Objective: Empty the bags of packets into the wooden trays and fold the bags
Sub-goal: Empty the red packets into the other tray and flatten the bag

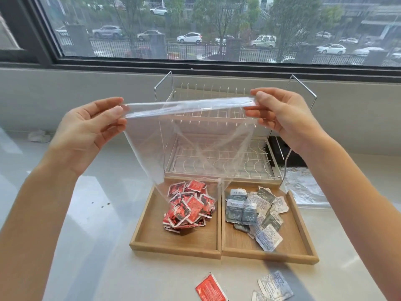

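We hold an empty, clear plastic bag [191,144] stretched in the air between both hands, above a pale, glossy countertop [91,205]. Our left hand [86,131] pinches the bag's top left corner between thumb and curled fingers; our right hand [284,118] pinches the top right corner the same way. The bag hangs down, its bottom edge just over the far end of the left tray.

Two shallow rectangular wooden trays sit side by side, touching, in the middle of the counter. The left wooden tray [152,235] holds a heap of small red sauce packets [188,205]. The right wooden tray [301,231] holds a looser spread of grey and white packets [258,211].

Near us, in front of the trays, one stray red packet [210,290] lies on the counter, with a few stray grey-white packets [273,286] to its right.

Just behind the trays stands a white wire dish rack [221,157] with metal handles. To the right of the rack lies another clear plastic sheet or bag [303,187], flat on the counter. A small crumpled white object [38,135] rests far left.

Beyond the counter a grey wall rises to a wide dark-framed window [195,29], showing trees, a fence and parked cars outside.
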A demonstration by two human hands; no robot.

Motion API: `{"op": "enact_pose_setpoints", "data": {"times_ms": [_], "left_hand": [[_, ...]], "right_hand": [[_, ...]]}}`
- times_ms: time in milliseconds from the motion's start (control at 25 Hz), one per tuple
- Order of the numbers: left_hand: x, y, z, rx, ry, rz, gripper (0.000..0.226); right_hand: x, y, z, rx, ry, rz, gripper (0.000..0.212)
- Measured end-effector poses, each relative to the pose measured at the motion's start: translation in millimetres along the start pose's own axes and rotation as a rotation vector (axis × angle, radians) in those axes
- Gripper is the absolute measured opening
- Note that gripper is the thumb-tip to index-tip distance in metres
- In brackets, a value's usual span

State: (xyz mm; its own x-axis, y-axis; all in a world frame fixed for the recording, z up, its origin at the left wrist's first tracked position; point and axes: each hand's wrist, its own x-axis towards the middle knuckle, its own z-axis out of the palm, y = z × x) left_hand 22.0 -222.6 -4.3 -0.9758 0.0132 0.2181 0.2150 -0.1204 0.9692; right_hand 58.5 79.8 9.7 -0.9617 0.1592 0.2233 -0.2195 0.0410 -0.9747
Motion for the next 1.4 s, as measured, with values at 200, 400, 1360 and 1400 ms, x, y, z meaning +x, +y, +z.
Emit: {"op": "enact_pose_setpoints", "data": {"times_ms": [200, 400, 1360, 1400], "left_hand": [[1, 5, 3, 0.029, -0.023, 0.039, 0.019], [1, -3, 18, 0.092, -0.024, 0.065, 0.019], [-123, -188, 42, 0.355, -0.154, -0.482, 0.014], [-127, -191, 42, 0.356, -0.162, -0.499, 0.012]], "right_hand": [[0, -7, -4, -0.048, 0.024, -0.063, 0.02], [-1, -6, -17, -0.129, 0.037, -0.047, 0.014], [-163, 173, -81, -0.235, 0.121, 0.582, 0.017], [-165, 175, -78, -0.233, 0.131, 0.608, 0.022]]}}
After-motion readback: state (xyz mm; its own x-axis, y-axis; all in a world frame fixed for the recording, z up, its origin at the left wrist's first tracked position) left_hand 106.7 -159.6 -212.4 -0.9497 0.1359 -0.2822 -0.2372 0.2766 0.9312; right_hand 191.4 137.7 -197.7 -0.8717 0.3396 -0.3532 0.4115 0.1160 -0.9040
